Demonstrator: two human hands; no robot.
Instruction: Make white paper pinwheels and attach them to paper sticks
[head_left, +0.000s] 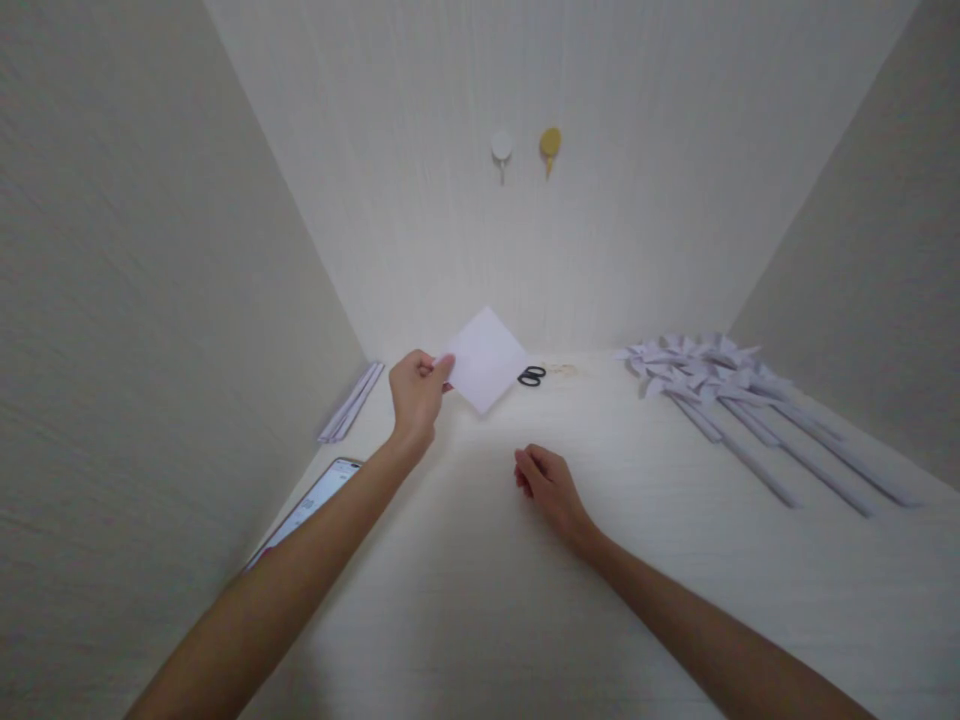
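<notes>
My left hand (417, 392) pinches the left corner of a white square sheet of paper (487, 360) and holds it up above the white table (480, 620), turned like a diamond. My right hand (544, 485) rests on the table in front of me with its fingers curled and nothing in it. Black-handled scissors (532, 376) lie just behind the sheet, partly hidden by it.
Several white paper pinwheels on long paper sticks (735, 400) lie at the right. A stack of folded paper strips (351, 403) lies by the left wall. A phone (311, 505) lies under my left forearm. Two wall hooks, white (501, 148) and yellow (550, 144), hang ahead.
</notes>
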